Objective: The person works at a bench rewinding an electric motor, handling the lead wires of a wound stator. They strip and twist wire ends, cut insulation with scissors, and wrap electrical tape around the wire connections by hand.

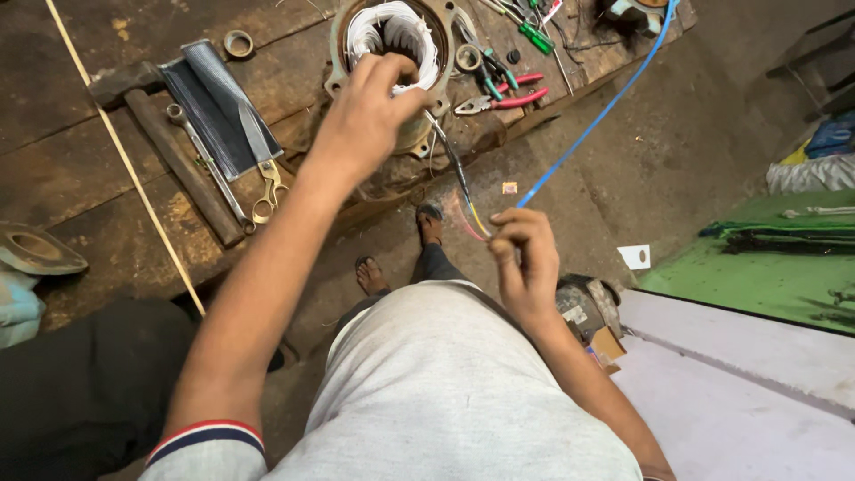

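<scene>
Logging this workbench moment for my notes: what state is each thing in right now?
Round metal motor stator with white windings: open-faced, flat on bench.
Left hand: fingers on the windings.
Right hand: pinching coloured lead wires.
Brass-handled scissors: closed.
Red-handled pliers: lying unused.

The left hand (pixel 365 111) grips the white windings (pixel 392 31) inside the motor stator (pixel 343 44) (on a wooden workbench (pixel 80 169)). The right hand (pixel 525 258) pinches coloured lead wires (pixel 468 209).
</scene>
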Motion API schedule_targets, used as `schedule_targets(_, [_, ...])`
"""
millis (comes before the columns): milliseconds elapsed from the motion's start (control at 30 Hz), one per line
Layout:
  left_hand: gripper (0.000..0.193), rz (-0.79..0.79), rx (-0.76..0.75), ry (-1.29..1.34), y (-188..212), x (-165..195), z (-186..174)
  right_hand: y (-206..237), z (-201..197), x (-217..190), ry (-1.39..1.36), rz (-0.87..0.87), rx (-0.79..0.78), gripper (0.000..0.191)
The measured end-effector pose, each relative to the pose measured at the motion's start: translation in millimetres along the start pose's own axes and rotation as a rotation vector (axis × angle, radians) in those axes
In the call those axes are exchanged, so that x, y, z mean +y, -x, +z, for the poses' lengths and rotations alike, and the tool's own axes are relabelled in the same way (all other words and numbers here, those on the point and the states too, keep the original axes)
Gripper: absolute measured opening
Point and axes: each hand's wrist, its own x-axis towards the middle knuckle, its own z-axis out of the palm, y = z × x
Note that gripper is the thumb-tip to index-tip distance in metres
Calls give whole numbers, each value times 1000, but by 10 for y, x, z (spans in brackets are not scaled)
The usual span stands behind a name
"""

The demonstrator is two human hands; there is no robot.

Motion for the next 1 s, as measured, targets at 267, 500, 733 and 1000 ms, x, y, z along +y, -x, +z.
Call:
schedule_targets(267, [23, 336, -32, 230, 272, 852, -36, -1, -8, -57, 216, -130, -21, 22])
schedule_targets(500, [20, 267, -23, 221, 323, 900, -125, -44, 5, -51, 392, -276, 5, 26])
schedule_targets(733, [17, 123, -100, 211, 341, 1039, -255, 0, 58, 10, 228, -175, 26, 23])
schedule_targets(1000, [12, 256, 69, -44, 162, 650, -455, 29, 59, 75, 311, -164, -109, 18])
